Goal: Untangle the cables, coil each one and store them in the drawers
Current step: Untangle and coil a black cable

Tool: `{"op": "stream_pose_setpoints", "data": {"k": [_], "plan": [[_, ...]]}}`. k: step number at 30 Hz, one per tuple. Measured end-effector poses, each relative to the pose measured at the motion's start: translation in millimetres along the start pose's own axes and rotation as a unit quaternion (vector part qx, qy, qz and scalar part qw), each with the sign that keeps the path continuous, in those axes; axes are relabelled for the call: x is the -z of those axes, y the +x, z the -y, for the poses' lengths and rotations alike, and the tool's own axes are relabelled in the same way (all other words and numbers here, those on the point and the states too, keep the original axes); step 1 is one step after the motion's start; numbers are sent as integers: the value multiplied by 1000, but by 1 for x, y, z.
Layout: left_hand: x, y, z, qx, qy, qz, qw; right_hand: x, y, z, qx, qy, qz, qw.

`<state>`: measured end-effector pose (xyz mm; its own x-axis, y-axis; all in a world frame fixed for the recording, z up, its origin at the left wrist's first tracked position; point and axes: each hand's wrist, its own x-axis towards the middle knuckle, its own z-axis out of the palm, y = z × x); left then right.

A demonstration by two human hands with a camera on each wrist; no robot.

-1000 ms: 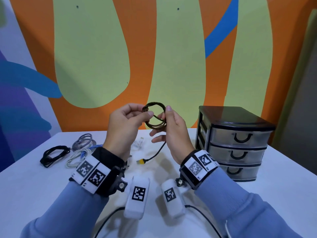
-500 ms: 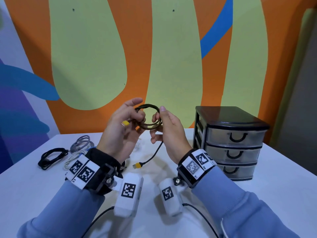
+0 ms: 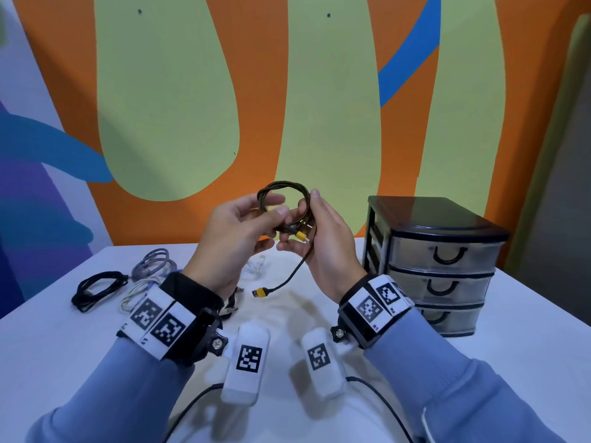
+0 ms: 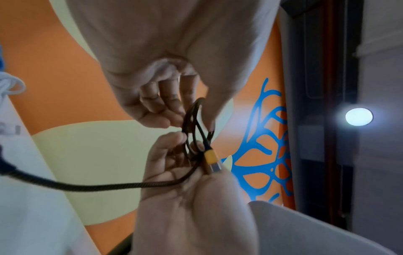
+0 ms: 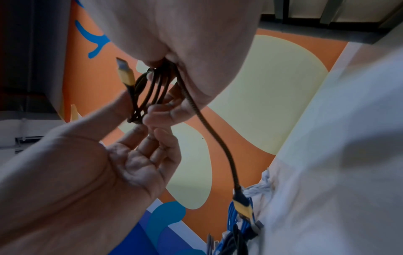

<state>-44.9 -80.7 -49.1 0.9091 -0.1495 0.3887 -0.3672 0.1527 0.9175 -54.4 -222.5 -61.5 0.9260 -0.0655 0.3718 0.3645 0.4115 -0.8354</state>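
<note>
A dark braided cable [image 3: 283, 190] with yellow plugs is wound into a small coil, held up over the table between both hands. My left hand [image 3: 277, 204] pinches the coil's left side. My right hand [image 3: 307, 202] grips the right side, with the strands [image 5: 152, 91] bunched in its fingers. One yellow plug [image 3: 300, 235] sticks out below the coil by the right thumb. The loose tail hangs down to the other yellow plug [image 3: 260, 293] just above the table. The black three-drawer unit [image 3: 441, 260] stands to the right with all drawers shut.
At the left of the white table [image 3: 48, 340] lie a black coiled cable [image 3: 96, 289], a grey cable [image 3: 153, 263] and a white cable [image 3: 136, 294]. A small white cable [image 3: 256, 266] lies under the hands. A painted wall rises behind the table.
The short end with its yellow plug has gone from my left fingers to the right hand's side of the coil. The hanging tail looks much the same.
</note>
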Motion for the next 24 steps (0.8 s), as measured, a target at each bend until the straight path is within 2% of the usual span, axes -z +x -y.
{"op": "stream_pose_setpoints", "data": {"k": [2,6,10,14,17,19,22,24], "plan": [[2,2,4,-22,49,-5,999,2,-1,3,-17,-31,23,999],[9,8,9,-90,170,9,981,7,2,5,-3,-144,22,989],[8,10,12,-104,231,28,967,9,5,7,-9,-20,36,999],[5,6,6,-43,61,84,994,13,9,17,-25,81,51,995],[1,-1,0,-10,-27,120,992,13,10,17,-42,128,60,989],[0,-1,0,-25,-7,120,992,12,11,13,-36,128,57,989],[5,0,0,-55,106,107,987,15,13,11,-8,128,24,991],[8,-1,0,-34,177,130,975,20,16,15,14,148,-5,989]]}}
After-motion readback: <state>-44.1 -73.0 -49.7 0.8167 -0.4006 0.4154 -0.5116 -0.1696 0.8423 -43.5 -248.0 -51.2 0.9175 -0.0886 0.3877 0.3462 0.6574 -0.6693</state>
